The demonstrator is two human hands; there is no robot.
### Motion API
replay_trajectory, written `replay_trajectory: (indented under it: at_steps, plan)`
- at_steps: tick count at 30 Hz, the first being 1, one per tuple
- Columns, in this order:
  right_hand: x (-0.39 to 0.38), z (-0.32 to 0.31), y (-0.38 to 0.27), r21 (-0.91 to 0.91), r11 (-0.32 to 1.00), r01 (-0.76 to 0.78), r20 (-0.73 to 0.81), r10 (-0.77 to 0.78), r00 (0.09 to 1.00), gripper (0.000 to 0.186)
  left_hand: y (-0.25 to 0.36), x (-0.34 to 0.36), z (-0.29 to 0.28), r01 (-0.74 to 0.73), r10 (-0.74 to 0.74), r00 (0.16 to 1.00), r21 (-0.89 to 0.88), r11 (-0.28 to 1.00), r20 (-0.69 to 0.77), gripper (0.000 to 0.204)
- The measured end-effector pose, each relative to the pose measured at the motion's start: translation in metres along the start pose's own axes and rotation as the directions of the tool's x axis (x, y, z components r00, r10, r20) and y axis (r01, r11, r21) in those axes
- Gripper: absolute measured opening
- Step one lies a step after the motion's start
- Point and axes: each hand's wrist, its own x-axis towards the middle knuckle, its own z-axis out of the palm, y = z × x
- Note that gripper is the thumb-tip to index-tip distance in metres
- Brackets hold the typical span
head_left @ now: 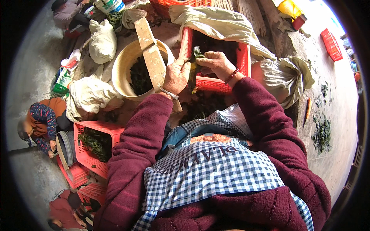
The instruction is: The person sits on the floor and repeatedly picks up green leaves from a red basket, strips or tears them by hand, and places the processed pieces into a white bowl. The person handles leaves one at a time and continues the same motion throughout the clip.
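Note:
Between my two hands stretches a dark green, glossy leafy strip [192,79] that looks like kelp, with a yellowish part near its lower end. My left hand [176,75] is closed on it, thumb and fingers pinched together. On the other side my right hand [217,64] pinches the strip's upper part. Both hands are over the near left corner of a red plastic crate [243,57] holding dark leafy stuff. Left of them stands a cream bucket [120,71] with dark green leaves inside, and a wooden board [148,46] lies across its rim.
Pale cloth sacks [103,42] stand at the left, and another cloth [223,23] drapes over the crate. A red crate [115,133] of greens sits near my left arm. An orange-handled tool [308,109] lies at right. Other people [46,119] work at left.

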Motion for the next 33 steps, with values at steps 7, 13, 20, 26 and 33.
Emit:
replay_trajectory:
  at_steps: [7,13,20,26,33]
  plan:
    - [0.008,-0.005,0.008,0.449,0.886,0.115,0.024,-0.141,0.990,0.006,-0.011,0.006,0.000,0.086,-0.117,0.992,-0.417,0.905,-0.050,0.020]
    - [0.009,-0.002,0.008,0.488,0.868,0.095,0.013,-0.117,0.993,0.014,-0.006,0.005,-0.011,0.241,-0.229,0.968,-0.667,0.705,0.107,0.023]
    - [-0.002,0.000,0.001,0.188,0.972,0.139,0.027,-0.147,0.989,0.023,0.003,0.004,-0.008,0.285,-0.144,0.956,-0.693,0.662,0.255,0.033]
    - [-0.003,0.004,0.005,0.104,0.992,0.071,0.137,-0.085,0.987,0.024,0.008,0.002,-0.006,0.252,-0.187,0.968,-0.695,0.673,0.170,0.020]
    - [0.007,-0.001,0.010,0.426,0.885,0.189,-0.056,-0.183,0.981,0.016,-0.010,0.013,-0.011,0.039,-0.241,0.958,-0.760,0.648,-0.156,0.014]
